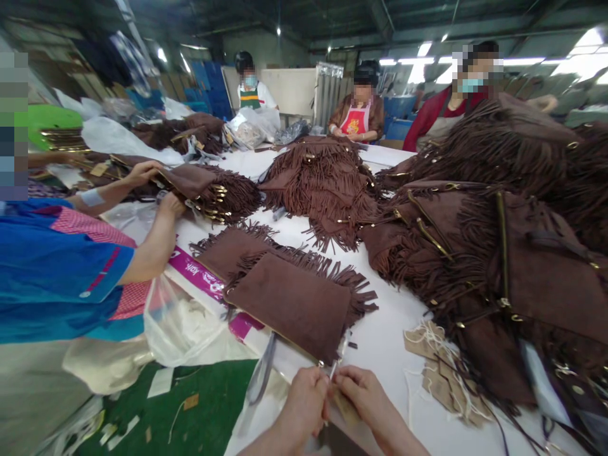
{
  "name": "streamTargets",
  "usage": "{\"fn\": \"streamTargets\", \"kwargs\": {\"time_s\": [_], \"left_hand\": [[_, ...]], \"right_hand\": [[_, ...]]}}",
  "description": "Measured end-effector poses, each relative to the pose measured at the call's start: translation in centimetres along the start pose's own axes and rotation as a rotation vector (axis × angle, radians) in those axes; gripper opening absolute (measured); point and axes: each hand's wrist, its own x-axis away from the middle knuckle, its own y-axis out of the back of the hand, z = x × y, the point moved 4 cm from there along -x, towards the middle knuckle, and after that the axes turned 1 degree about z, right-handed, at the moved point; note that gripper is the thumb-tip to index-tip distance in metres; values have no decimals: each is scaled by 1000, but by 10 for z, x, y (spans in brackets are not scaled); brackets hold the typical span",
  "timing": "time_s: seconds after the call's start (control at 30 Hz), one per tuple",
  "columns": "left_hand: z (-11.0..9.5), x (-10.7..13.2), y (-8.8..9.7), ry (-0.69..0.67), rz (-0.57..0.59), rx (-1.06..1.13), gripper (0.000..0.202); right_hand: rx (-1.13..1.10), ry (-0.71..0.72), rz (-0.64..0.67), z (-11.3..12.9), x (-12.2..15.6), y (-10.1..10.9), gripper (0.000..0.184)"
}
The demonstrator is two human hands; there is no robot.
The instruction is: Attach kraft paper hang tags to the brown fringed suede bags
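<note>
My left hand [308, 394] and right hand [360, 391] pinch tight — apparently on white cord [339, 354] — beside brown bag [292, 304], 5 o'clock corner. Looks light, floppy; hold that corner.

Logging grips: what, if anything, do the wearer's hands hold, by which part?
Left hand and right hand meet by a corner of the brown pouch, seemingly pinching white string; exact part hidden.
</note>
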Motion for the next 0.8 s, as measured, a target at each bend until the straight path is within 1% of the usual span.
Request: {"fn": "streamTargets", "kwargs": {"time_s": [0.1, 0.27, 0.43, 0.53, 0.63, 0.7, 0.8], "left_hand": [[3, -3, -2, 14, 15, 18, 26], [10, -8, -6, -35, 42, -4, 24], [7, -5, -1, -84, -37, -73, 25], [6, -3, 4, -128, -81, -101, 21], [7, -4, 6, -163, -76, -23, 21], [7, -6, 6, -181, -56, 53, 25], [6, -6, 6, -142, -16, 108, 31]], "right_hand": [[-127, -64, 7, -1, -1, -4, 23], [-230, -124, -37, -3, -3, -6, 20], [-265, -145, -46, -3, 0, -5, 18], [-279, -143, -44, -3, 2, -3, 18], [-290, -140, -43, -3, 1, -2, 19], [-298, -138, -33, -3, 1, -2, 19], [-319, -134, 6, -2, 4, 0, 19]]}}
